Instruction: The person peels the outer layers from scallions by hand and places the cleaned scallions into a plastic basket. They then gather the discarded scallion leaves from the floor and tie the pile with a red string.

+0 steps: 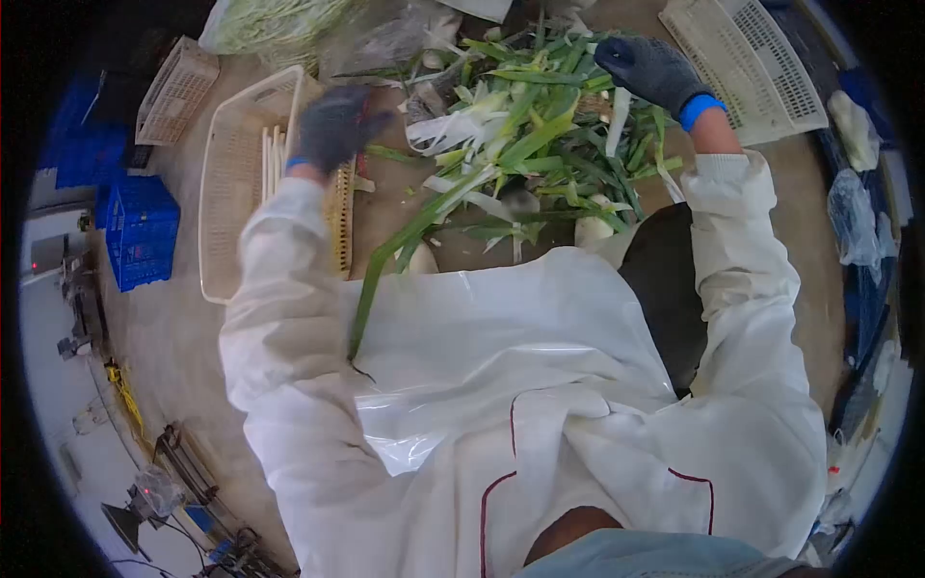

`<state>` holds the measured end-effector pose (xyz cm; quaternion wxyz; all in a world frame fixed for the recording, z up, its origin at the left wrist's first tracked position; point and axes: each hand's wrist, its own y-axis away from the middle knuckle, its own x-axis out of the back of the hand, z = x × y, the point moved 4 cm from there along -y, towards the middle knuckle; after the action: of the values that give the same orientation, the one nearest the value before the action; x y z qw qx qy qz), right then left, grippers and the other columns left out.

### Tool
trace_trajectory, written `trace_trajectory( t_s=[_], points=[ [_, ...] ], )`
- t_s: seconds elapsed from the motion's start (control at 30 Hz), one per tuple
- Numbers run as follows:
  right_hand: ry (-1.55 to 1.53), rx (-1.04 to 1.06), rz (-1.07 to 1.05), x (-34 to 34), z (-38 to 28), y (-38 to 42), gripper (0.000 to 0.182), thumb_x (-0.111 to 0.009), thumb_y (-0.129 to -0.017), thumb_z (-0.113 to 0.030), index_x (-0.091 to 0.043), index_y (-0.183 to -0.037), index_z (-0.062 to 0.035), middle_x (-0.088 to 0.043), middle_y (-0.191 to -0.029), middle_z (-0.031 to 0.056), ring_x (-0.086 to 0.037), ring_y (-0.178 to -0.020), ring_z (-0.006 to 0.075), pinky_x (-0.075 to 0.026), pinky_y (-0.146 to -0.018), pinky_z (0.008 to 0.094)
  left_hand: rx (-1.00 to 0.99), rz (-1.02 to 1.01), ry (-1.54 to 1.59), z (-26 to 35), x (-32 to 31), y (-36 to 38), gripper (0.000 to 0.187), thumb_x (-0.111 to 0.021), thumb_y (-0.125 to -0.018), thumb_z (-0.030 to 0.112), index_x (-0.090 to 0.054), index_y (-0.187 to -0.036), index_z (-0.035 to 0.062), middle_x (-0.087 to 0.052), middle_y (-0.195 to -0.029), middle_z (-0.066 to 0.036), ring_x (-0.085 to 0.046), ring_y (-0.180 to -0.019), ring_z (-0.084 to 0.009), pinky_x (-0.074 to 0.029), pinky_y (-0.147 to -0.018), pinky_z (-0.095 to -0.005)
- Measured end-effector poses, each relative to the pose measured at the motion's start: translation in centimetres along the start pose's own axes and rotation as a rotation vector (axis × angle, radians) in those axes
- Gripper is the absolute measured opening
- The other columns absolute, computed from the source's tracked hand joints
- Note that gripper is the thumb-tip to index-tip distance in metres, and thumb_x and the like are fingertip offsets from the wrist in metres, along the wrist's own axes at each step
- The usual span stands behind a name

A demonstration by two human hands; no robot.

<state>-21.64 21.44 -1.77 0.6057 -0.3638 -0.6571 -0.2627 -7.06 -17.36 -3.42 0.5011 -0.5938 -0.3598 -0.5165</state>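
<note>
My left hand, in a dark grey glove, is smeared by motion above the right side of a cream plastic basket. Inside that basket lie several pale trimmed stalks. Over the far right of a heap of leek leaves and trimmings is my right hand, also gloved, its fingers curled. What they hold, if anything, is hidden. A pale stalk piece shows just below this hand. One long green leaf reaches from the heap onto my white apron.
Behind the basket is a large bag of pale green vegetables. White crates stand at the upper left and upper right. A blue crate sits on the floor at left. Crumpled clear plastic lies along the right edge.
</note>
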Motion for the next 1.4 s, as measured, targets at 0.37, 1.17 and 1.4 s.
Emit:
trace_trajectory(
  t_s=[0.37,1.17,1.4],
  points=[
    [-0.015,-0.038,0.063,0.4,5.8,2.0,0.037,-0.055,-0.087,-0.04,-0.063,-0.106,-0.01,-0.063,-0.101,0.0175,-0.059,-0.093,0.0359,-0.047,-0.082,0.0435,0.024,-0.247,0.326,7.3,-23.9,-2.9,0.06,-0.066,-0.071,0.031,-0.054,-0.123,0.0053,-0.06,-0.109,-0.023,-0.057,-0.102,-0.0376,-0.044,-0.091,-0.0425],
    [-0.016,-0.001,-0.12,0.3,4.8,2.8,0.032,-0.051,-0.085,-0.039,-0.062,-0.08,-0.0102,-0.062,-0.078,0.018,-0.06,-0.073,0.0379,-0.046,-0.067,0.0479,0.104,-0.787,0.276,8.3,-24.2,-7.0,0.119,-0.083,-0.049,0.051,-0.027,-0.141,0.0007,-0.039,-0.137,-0.026,-0.038,-0.128,-0.0362,-0.035,-0.104,-0.0388],
    [-0.004,-0.008,-0.107,0.1,6.1,3.1,0.033,-0.05,-0.085,-0.04,-0.062,-0.079,-0.0098,-0.064,-0.078,0.017,-0.06,-0.075,0.0376,-0.046,-0.066,0.0481,0.477,-0.379,0.672,-6.7,-16.6,-5.6,0.053,-0.081,-0.063,0.014,-0.06,-0.111,0.0019,-0.065,-0.096,-0.005,-0.06,-0.083,-0.0159,-0.048,-0.077,-0.0302]
  ],
)
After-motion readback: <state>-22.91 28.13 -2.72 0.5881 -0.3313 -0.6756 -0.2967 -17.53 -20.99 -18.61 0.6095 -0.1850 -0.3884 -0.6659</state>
